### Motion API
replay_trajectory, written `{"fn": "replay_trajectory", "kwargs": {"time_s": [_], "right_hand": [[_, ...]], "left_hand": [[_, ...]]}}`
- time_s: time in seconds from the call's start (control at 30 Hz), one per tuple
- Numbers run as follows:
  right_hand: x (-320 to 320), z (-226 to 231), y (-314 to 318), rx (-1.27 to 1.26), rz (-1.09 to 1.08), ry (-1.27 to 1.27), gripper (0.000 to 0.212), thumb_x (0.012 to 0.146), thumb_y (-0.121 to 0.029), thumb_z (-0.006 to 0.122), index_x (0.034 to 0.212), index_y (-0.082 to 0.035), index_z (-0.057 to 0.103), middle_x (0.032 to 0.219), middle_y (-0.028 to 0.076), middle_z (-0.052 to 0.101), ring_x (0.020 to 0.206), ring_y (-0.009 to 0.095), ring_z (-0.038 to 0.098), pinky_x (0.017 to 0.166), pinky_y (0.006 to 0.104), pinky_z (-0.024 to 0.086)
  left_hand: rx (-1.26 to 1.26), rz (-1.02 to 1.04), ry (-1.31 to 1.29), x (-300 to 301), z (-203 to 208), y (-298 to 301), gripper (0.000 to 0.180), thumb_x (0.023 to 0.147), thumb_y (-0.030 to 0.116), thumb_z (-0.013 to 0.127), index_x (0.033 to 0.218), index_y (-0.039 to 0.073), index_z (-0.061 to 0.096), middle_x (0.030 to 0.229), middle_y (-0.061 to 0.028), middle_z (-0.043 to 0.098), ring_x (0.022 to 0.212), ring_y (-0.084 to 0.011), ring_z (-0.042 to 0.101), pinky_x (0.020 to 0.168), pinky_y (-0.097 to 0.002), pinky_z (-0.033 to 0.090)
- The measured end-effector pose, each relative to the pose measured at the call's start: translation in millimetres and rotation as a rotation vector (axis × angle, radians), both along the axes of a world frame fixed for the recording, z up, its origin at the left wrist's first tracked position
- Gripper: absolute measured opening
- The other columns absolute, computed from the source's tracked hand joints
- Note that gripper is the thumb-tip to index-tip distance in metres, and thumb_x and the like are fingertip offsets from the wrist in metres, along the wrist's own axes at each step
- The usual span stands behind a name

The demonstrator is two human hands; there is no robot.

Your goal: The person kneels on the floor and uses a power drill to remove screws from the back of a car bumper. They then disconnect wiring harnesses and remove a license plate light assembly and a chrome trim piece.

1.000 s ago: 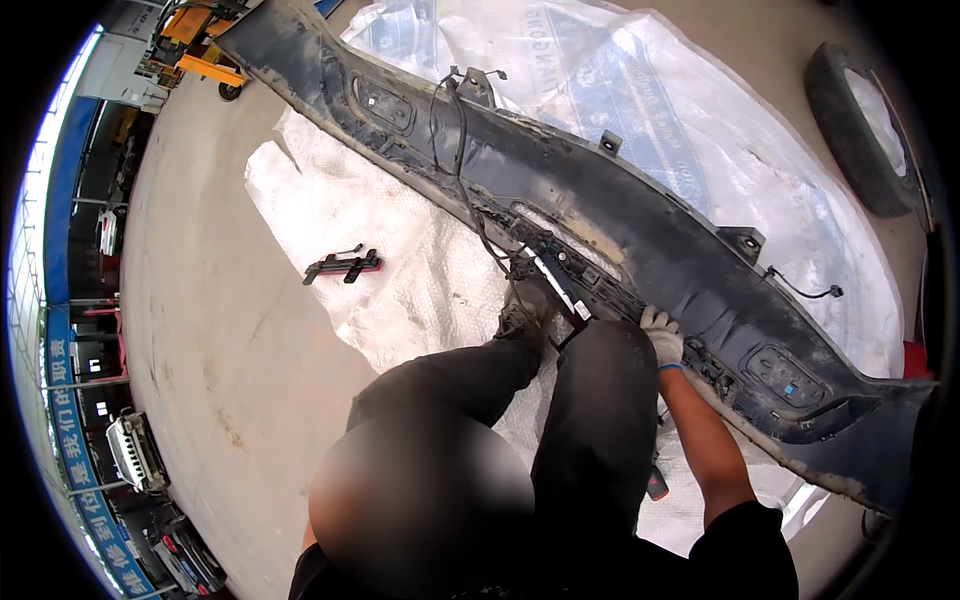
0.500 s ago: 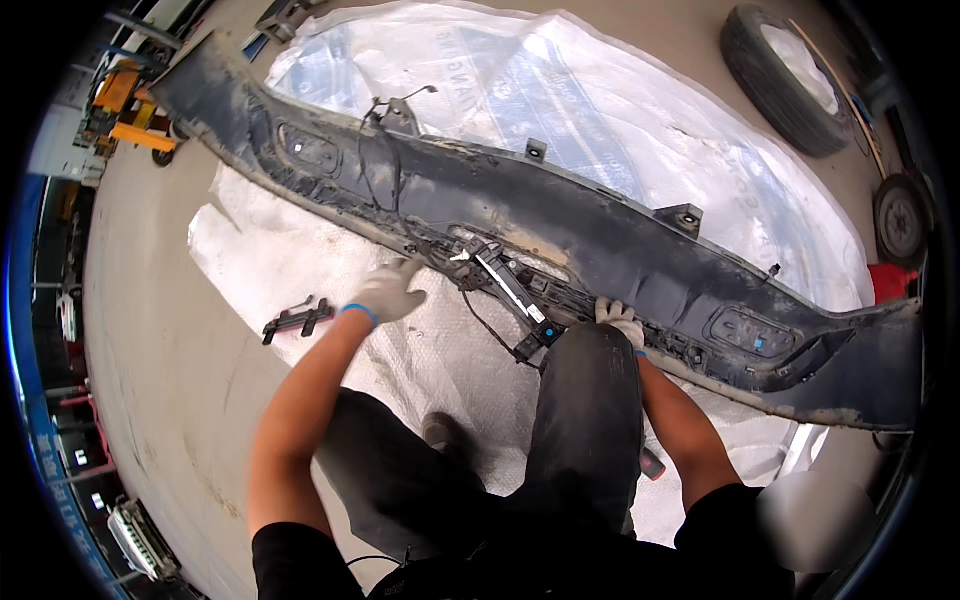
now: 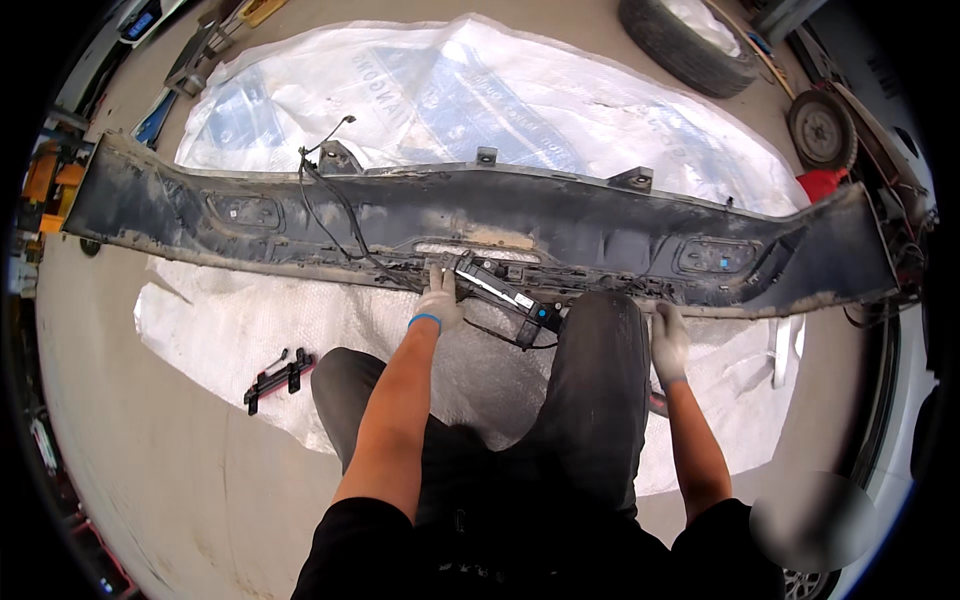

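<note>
A long, dirty dark bumper (image 3: 590, 235) lies inside up across the sheets. My left hand (image 3: 438, 305), in a pale glove with a blue cuff, rests at its near edge, fingers stretched out beside the upper end of a black bar-shaped module (image 3: 500, 290). This module bears a white label strip and lies slanted over the bumper's middle. A dark cable (image 3: 350, 230) runs along the bumper and loops up past its far edge. At the near edge, right of my knee, my gloved right hand (image 3: 670, 345) has its fingers curled together; whatever is inside them is hidden.
White woven sheeting (image 3: 480, 80) and bubble wrap (image 3: 220, 330) spread beneath the bumper. A black bracket-like part (image 3: 278, 378) lies at the left. A tire (image 3: 690, 50) and a smaller wheel (image 3: 822, 130) stand at the far right. Part of a red tool (image 3: 657, 404) shows beside my right knee.
My left hand has moved right and forward to the bumper beside the module. My right hand has drawn back from over the bumper's edge, fingers curling. The view has turned, so the bumper appears more level.
</note>
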State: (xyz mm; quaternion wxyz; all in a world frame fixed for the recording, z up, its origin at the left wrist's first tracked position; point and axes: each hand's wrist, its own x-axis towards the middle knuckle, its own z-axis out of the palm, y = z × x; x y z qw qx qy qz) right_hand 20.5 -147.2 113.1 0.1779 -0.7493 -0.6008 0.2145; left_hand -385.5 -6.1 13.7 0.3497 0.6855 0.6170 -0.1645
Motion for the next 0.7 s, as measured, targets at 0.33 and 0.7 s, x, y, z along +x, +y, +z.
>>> {"fn": "replay_trajectory", "kwargs": {"time_s": [0.33,0.7], "right_hand": [[-43.9,32.4,-263.4,-0.396,-0.685,-0.088,0.051,0.094,-0.031,0.063,0.138,-0.007,0.053,0.134,0.020,0.059,0.121,0.036,0.060,0.098,0.0441,0.050],[-76.5,18.4,-304.7,-0.444,-0.862,-0.053,0.047,0.094,-0.030,0.063,0.135,-0.007,0.055,0.129,0.019,0.061,0.118,0.035,0.061,0.097,0.0433,0.050]], "left_hand": [[-0.095,-0.031,-0.136,-13.3,8.1,7.7,0.090,0.089,0.031,0.059,0.162,0.004,0.016,0.169,-0.0246,-0.002,0.147,-0.0423,0.036,0.121,-0.0413,0.034],[-0.137,-0.101,-0.133,-25.4,-5.3,21.4,0.105,0.084,0.045,0.066,0.162,0.000,0.012,0.168,-0.0258,-0.006,0.150,-0.0398,0.031,0.121,-0.0402,0.033]]}}
